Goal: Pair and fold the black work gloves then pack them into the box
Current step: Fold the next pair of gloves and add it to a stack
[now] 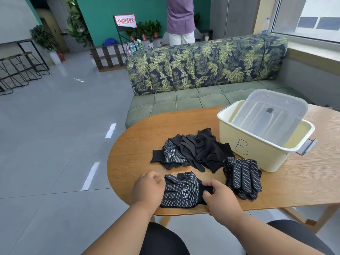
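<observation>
A pair of black dotted work gloves (181, 192) lies flat near the table's front edge. My left hand (148, 188) rests on its fingertip end, fingers curled over the edge. My right hand (218, 196) pinches the cuff end. A loose pile of black gloves (195, 151) sits behind them in the middle of the table. To the right lies a stack of dotted gloves (242, 176), close to the box. The cream box (257, 146) marked "B" stands at the right, with its clear lid (270, 111) resting tilted inside it.
The wooden oval table (132, 153) ends just in front of my hands. A green sofa (184, 100) with leaf-print cushions stands behind the table. A person in a purple top (181, 17) stands beyond the sofa. Grey tiled floor lies to the left.
</observation>
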Demonstrator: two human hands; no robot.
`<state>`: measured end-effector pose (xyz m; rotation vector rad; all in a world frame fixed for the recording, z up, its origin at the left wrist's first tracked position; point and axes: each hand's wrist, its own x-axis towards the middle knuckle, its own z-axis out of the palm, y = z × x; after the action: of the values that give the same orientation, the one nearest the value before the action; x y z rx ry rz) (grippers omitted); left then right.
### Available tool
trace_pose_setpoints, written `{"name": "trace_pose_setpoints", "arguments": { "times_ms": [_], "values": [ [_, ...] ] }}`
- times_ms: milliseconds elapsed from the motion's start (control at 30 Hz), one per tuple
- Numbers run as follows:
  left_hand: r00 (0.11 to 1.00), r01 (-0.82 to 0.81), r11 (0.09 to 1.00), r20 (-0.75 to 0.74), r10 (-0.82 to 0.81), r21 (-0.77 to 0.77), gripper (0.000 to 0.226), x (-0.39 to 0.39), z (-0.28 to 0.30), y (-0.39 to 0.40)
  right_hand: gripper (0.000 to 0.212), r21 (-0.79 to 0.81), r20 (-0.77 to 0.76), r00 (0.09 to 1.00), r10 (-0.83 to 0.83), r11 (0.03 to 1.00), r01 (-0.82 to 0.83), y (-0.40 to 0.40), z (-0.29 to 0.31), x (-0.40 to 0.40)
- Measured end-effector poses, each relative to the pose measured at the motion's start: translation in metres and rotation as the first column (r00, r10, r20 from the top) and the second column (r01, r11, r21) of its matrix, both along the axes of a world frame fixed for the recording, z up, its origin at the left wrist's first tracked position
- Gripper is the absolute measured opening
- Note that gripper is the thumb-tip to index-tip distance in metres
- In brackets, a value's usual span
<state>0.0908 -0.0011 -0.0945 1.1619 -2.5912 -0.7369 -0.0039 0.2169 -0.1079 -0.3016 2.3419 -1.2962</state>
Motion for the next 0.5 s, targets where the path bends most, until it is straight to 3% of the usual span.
{"name": "trace_pose_setpoints", "arguments": {
  "times_ms": [200, 300, 500],
  "values": [
    [0.995, 0.073, 0.996, 0.074, -0.069, -0.044, 0.032, -0.021, -0.003, 0.003, 0.03, 0.016, -0.01, 1.0, 0.003, 1.0, -0.002, 0.001, 0.003, 0.001],
    [0.999, 0.053, 0.996, 0.013, -0.052, -0.076, 0.012, -0.022, -0.006, 0.002, 0.03, 0.014, -0.009, 1.0, 0.003, 1.0, -0.003, 0.001, 0.003, 0.001],
    [0.997, 0.008, 1.0, -0.07, -0.01, -0.023, 0.009, -0.012, -0.011, 0.002, 0.033, 0.043, -0.042, 0.999, 0.003, 0.999, -0.001, 0.001, 0.002, 0.002]
  ]
}}
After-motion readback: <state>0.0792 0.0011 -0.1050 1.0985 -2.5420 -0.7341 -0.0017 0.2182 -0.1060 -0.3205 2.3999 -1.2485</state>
